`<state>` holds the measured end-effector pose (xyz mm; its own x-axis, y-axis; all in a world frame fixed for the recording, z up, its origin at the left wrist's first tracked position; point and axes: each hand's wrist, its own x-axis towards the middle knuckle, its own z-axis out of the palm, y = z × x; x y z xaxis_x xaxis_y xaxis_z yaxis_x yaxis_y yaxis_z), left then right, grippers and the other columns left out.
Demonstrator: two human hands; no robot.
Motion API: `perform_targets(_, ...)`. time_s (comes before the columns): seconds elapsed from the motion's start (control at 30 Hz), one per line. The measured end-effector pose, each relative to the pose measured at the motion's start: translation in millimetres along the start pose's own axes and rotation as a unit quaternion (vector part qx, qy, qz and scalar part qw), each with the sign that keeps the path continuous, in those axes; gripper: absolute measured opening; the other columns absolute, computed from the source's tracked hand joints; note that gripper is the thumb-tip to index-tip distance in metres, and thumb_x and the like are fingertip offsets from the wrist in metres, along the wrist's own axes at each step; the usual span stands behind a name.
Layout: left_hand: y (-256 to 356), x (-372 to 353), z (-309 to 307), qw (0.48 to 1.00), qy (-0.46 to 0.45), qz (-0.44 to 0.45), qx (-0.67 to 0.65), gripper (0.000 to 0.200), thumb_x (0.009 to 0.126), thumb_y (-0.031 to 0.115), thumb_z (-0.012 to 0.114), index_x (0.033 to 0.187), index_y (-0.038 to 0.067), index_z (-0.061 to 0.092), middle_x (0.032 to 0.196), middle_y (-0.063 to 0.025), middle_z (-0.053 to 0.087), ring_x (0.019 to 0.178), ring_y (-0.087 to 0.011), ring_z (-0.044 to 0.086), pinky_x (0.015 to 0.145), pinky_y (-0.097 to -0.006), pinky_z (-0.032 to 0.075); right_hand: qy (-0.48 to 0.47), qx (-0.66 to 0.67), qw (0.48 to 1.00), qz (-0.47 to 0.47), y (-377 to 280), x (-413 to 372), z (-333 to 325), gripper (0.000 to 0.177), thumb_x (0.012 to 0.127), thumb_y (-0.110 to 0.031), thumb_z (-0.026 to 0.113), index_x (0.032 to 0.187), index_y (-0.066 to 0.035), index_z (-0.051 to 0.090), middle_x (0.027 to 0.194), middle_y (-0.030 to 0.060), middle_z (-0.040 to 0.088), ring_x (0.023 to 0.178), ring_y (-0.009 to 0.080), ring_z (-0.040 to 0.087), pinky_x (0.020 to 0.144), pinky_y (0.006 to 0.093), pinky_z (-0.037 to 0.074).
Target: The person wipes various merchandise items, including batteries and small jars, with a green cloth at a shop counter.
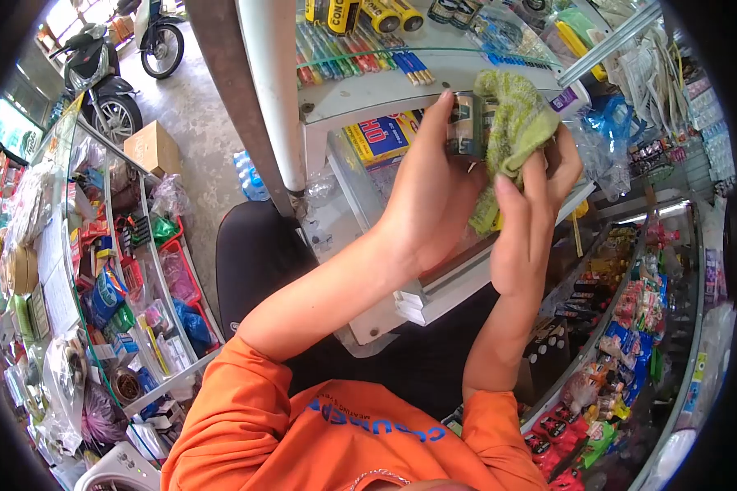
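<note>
My left hand (436, 184) is wrapped round a dark cylinder (464, 123) that looks like a large battery, with its thumb along the near side. Part of a second, similar one seems to show behind the cloth. A fuzzy yellow-green cloth (512, 114) lies against the cylinder's right side. My right hand (540, 184) grips this cloth from the right, fingers bent into it. Both hands are over a pulled-out drawer (348, 184) holding a yellow and blue box (381, 137).
Yellow batteries (344, 15) and several pens (336, 53) lie on the glass-topped counter ahead. To the right, a glass case (671, 327) is full of packets. On the left stand crowded shelves (151, 286), a cardboard box (151, 149) and motorbikes (98, 82).
</note>
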<state>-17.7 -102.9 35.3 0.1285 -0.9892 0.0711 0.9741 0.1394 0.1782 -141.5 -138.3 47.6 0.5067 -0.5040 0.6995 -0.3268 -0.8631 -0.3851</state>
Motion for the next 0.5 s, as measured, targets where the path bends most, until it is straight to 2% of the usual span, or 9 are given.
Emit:
perform_targets(0.03,-2,1,-7,1.0,0.002,0.012,-0.007,0.038,0.112,0.033,0.041,0.134,0.008,0.056,0.13,-0.0093,0.065,0.125,-0.0204,0.057,0.114,-0.0382,0.039,0.01,-0.043,0.999,-0.029,3,-1,0,0.047,0.099,-0.006,0.057,0.144,0.005,0.052,0.144,0.027,0.045,0.137,0.0392,0.043,0.115,0.0466,0.034)
perform_targets(0.07,1,0,-6,1.0,-0.004,0.008,-0.005,0.038,0.112,0.033,0.041,0.134,0.008,0.056,0.13,-0.0093,0.065,0.125,-0.0204,0.057,0.114,-0.0382,0.039,0.016,-0.047,0.998,-0.03,2,1,-2,0.047,0.099,-0.006,0.057,0.144,0.005,0.052,0.144,0.027,0.045,0.137,0.0392,0.043,0.115,0.0466,0.034)
perform_targets(0.13,7,-7,-9,0.998,0.026,0.044,0.023,0.037,0.112,0.034,0.042,0.131,0.007,0.057,0.127,-0.0084,0.065,0.123,-0.0195,0.057,0.114,-0.0377,0.039,0.028,-0.056,0.998,-0.02,1,3,-4,0.048,0.097,-0.002,0.064,0.143,0.006,0.051,0.134,0.0266,0.054,0.125,0.0378,0.055,0.107,0.0447,0.044)
perform_targets(0.17,9,-7,-7,0.997,0.04,0.06,0.043,0.037,0.112,0.035,0.042,0.131,0.007,0.057,0.126,-0.0074,0.064,0.123,-0.02,0.057,0.115,-0.0376,0.039,0.117,0.102,0.988,-0.008,5,2,12,0.048,0.096,-0.003,0.071,0.138,0.007,0.051,0.127,0.0218,0.06,0.113,0.0324,0.063,0.098,0.0415,0.051)
perform_targets(0.3,15,-7,-5,0.995,0.005,0.068,0.073,0.038,0.113,0.037,0.042,0.133,0.008,0.056,0.129,-0.0068,0.064,0.125,-0.0204,0.057,0.115,-0.0386,0.039,0.181,0.147,0.972,-0.041,1,4,22,0.062,0.094,0.004,0.071,0.147,0.005,0.039,0.132,0.0213,0.059,0.121,0.0263,0.061,0.109,0.0394,0.046)
perform_targets(0.4,13,-8,-3,0.992,0.02,0.08,0.093,0.043,0.113,0.04,0.041,0.138,0.008,0.055,0.135,-0.0081,0.062,0.129,-0.0216,0.055,0.116,-0.0405,0.038,0.064,-0.072,0.992,-0.076,-6,4,12,0.042,0.093,-0.005,0.075,0.128,0.008,0.057,0.128,0.0239,0.06,0.115,0.0378,0.062,0.102,0.0441,0.048)
perform_targets(0.43,13,-7,-4,0.995,0.034,0.066,0.072,0.043,0.113,0.038,0.04,0.136,0.005,0.055,0.132,-0.0085,0.063,0.124,-0.0203,0.057,0.113,-0.0397,0.041,0.037,-0.095,0.991,-0.086,-5,4,14,0.035,0.095,-0.01,0.072,0.122,0.009,0.061,0.135,0.0277,0.053,0.118,0.0434,0.057,0.102,0.0464,0.045)
perform_targets(0.47,13,-7,-6,0.996,0.049,0.052,0.051,0.043,0.114,0.037,0.04,0.135,0.003,0.055,0.128,-0.0089,0.064,0.119,-0.019,0.059,0.11,-0.039,0.043,-0.015,-0.062,0.996,-0.065,-7,1,13,0.038,0.095,-0.009,0.067,0.127,0.009,0.058,0.142,0.029,0.045,0.124,0.0446,0.053,0.107,0.0473,0.042)
perform_targets(0.5,14,-8,-6,0.994,0.065,0.045,0.075,0.044,0.114,0.037,0.039,0.136,0.002,0.055,0.13,-0.0096,0.063,0.122,-0.019,0.059,0.11,-0.0391,0.043,-0.039,-0.04,0.997,-0.055,-7,0,12,0.039,0.093,-0.006,0.066,0.128,0.009,0.057,0.143,0.0293,0.044,0.125,0.0459,0.052,0.108,0.0477,0.042)
